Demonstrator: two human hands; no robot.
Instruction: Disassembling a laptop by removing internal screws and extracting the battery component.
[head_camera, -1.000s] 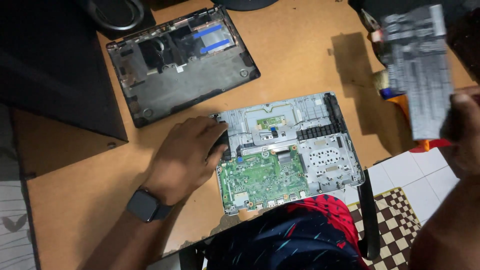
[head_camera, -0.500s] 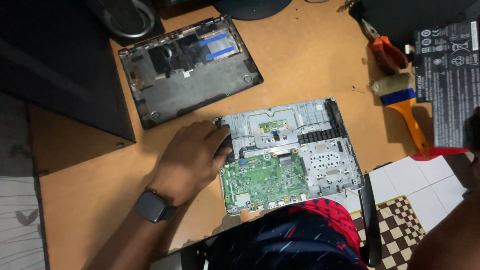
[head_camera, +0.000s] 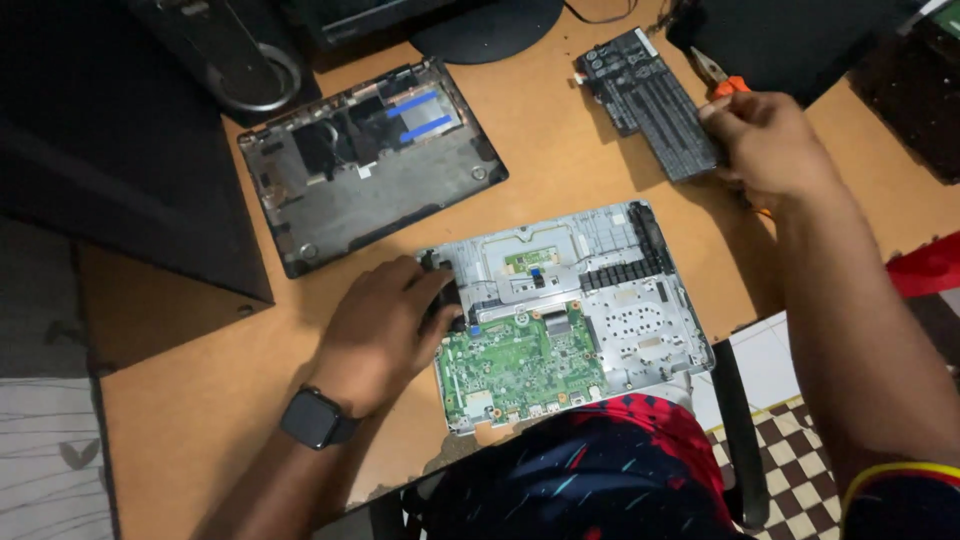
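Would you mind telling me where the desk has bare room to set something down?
Bare desk lies left of the left hand, and between the cover, battery and opened laptop. The back edge is crowded.

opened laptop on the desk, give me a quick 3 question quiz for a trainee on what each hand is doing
1. True or false: the right hand holds the flat black battery by its near end.
2. What does the left hand rest on: A the opened laptop, B the dark bottom cover, C the pliers?
3. What colour is the circuit board inside the laptop?

Key: 1 true; 2 A, at its left edge; 3 green.
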